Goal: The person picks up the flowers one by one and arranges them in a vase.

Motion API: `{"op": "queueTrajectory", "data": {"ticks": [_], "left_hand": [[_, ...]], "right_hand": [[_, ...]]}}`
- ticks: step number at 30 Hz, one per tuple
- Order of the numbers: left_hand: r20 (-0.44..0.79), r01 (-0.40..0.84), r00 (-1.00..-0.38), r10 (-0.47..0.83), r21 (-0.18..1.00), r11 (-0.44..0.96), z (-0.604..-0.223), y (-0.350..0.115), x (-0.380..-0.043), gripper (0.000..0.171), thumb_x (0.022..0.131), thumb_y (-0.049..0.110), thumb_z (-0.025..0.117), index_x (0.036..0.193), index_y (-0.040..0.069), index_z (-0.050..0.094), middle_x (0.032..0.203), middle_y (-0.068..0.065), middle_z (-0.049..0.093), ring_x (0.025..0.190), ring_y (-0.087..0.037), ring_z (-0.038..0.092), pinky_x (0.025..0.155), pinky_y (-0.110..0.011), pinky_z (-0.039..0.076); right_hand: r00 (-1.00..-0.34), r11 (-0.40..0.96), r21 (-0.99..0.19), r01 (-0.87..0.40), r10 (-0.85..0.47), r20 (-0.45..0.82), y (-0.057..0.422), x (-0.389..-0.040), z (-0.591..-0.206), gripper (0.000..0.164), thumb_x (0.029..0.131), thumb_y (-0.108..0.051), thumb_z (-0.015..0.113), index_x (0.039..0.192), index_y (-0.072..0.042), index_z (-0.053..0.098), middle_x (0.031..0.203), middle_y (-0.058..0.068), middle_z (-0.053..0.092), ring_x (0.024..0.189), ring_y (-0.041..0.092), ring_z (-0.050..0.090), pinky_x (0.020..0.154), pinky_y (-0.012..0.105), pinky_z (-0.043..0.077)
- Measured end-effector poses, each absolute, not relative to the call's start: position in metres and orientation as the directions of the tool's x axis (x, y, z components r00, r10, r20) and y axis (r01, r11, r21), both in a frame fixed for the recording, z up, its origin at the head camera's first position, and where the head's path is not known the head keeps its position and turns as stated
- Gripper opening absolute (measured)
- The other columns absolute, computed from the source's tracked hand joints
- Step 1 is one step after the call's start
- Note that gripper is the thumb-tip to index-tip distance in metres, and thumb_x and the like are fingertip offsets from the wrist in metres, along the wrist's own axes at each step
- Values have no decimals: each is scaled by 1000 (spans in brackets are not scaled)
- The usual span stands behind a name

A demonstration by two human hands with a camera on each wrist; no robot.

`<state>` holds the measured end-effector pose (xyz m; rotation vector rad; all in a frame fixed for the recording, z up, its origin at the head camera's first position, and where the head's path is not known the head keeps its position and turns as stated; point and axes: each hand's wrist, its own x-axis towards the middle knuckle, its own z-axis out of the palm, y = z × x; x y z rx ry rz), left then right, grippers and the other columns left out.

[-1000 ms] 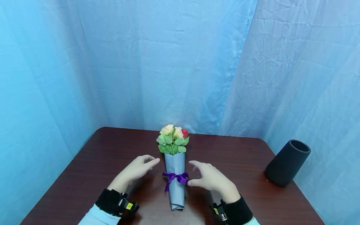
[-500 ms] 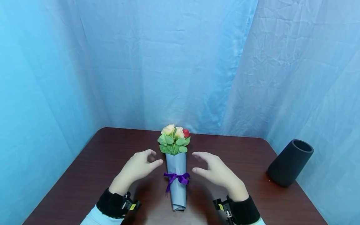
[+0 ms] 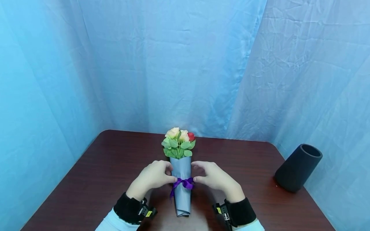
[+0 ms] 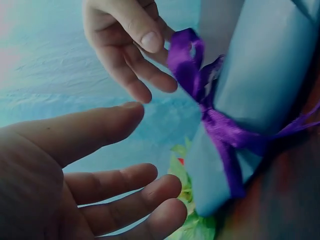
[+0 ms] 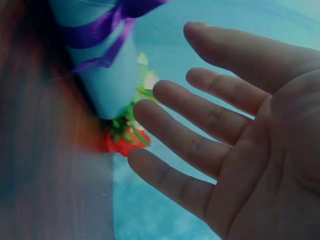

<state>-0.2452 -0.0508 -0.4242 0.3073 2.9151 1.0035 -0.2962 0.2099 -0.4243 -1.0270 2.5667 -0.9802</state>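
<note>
A bouquet (image 3: 182, 166) lies on the table, its stems wrapped in grey-blue paper, with cream and red flowers and green leaves pointing to the far side. A purple ribbon (image 3: 185, 183) is tied in a bow around the wrap. My left hand (image 3: 154, 175) is at the wrap's left side, thumb tip close to the bow. On the right side my right hand (image 3: 214, 176) has its fingertips near the paper and the bow's loop. In both wrist views the fingers (image 4: 150, 200) are spread and relaxed, with nothing gripped between them.
A black slant-sided vase (image 3: 297, 168) stands at the right edge of the dark wooden table (image 3: 115, 160). Blue cloth (image 3: 173, 64) hangs around the back and sides.
Both hands first drew slightly apart, then came in toward the bouquet from either side. The bouquet and vase stay in place.
</note>
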Motion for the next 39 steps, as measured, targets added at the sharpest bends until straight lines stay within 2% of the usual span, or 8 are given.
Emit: {"op": "queueTrajectory", "data": {"ticks": [4, 9, 15, 20, 27, 32, 39], "left_hand": [[-21, 156, -977, 211, 600, 785, -430, -46, -246, 41, 80, 34, 87, 106, 7, 72, 77, 5, 61, 68, -14, 56, 60, -34, 48], [-56, 152, -972, 229, 595, 790, -439, -42, -248, 31, 80, 33, 86, 96, 10, 71, 72, 5, 61, 65, -13, 56, 58, -33, 47], [-66, 166, -967, 248, 574, 802, -447, -42, -250, 24, 81, 33, 86, 81, 17, 67, 68, 5, 59, 61, -12, 52, 54, -32, 43], [-80, 155, -969, 235, 547, 823, -450, -41, -251, 25, 80, 34, 87, 79, 19, 67, 72, 5, 59, 63, -14, 52, 55, -33, 44], [-103, 155, -964, 247, 538, 829, -454, -38, -251, 25, 80, 30, 87, 75, 18, 66, 72, 5, 59, 62, -14, 52, 55, -33, 44], [-87, 173, -963, 254, 522, 835, -455, -38, -252, 20, 85, 23, 83, 75, 20, 66, 73, 7, 58, 63, -12, 52, 58, -32, 44], [-44, 203, -964, 262, 513, 834, -455, -41, -253, 21, 92, 18, 75, 73, 21, 65, 69, 6, 57, 60, -12, 51, 55, -31, 42]], "right_hand": [[-732, 573, -621, -535, -681, 2, 206, -299, -432, 51, 94, -15, 74, 141, -2, 56, 121, 10, 68, 111, 25, 65, 89, 42, 54], [-740, 602, -608, -518, -672, -35, 201, -300, -440, 47, 93, -13, 74, 137, -3, 60, 117, 7, 69, 107, 22, 67, 86, 37, 55], [-738, 614, -599, -514, -672, -56, 196, -300, -446, 42, 91, -11, 75, 131, -3, 64, 114, 2, 70, 106, 23, 67, 86, 37, 55], [-741, 628, -584, -514, -668, -67, 194, -301, -449, 35, 91, -8, 74, 126, -5, 68, 112, 1, 70, 101, 20, 67, 84, 35, 56], [-736, 628, -556, -545, -675, -41, 193, -302, -452, 21, 93, -10, 74, 113, -11, 73, 96, -9, 69, 85, 7, 61, 77, 29, 53], [-728, 609, -545, -576, -686, 2, 192, -303, -453, 8, 94, -12, 74, 101, -16, 75, 87, -15, 68, 79, 3, 59, 73, 26, 52], [-722, 586, -538, -606, -689, 62, 194, -304, -450, 6, 95, -15, 73, 96, -18, 79, 83, -17, 68, 75, 3, 59, 67, 26, 51]]}}
